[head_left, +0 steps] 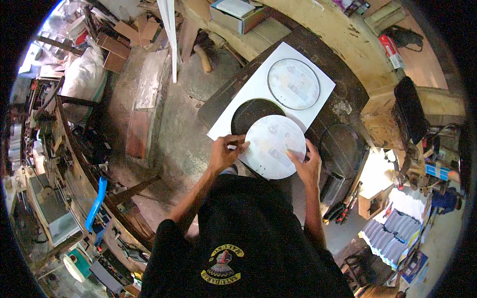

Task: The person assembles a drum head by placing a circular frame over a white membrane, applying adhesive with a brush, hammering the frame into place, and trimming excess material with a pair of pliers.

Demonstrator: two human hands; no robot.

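A thin white disc (272,155) with faint printing on its face is held between my two hands, tilted above the near end of a white rectangular board (238,110). My left hand (227,151) pinches the disc's left edge between thumb and fingers. On its right edge, my right hand (306,161) grips with the thumb on top and the fingers around the rim. The board has a round cut-out (248,111) showing the dark surface beneath, partly covered by the disc. Farther along the board, a second printed disc (293,84) lies within a dark circular outline.
The board rests on a dark worktop (348,107). Pliers (343,211) and a dark cylinder (332,188) lie at its right side. A white upright strip (170,39) stands beyond. Cardboard boxes (117,47) sit far left; a blue curved piece (96,203) lies on the left bench.
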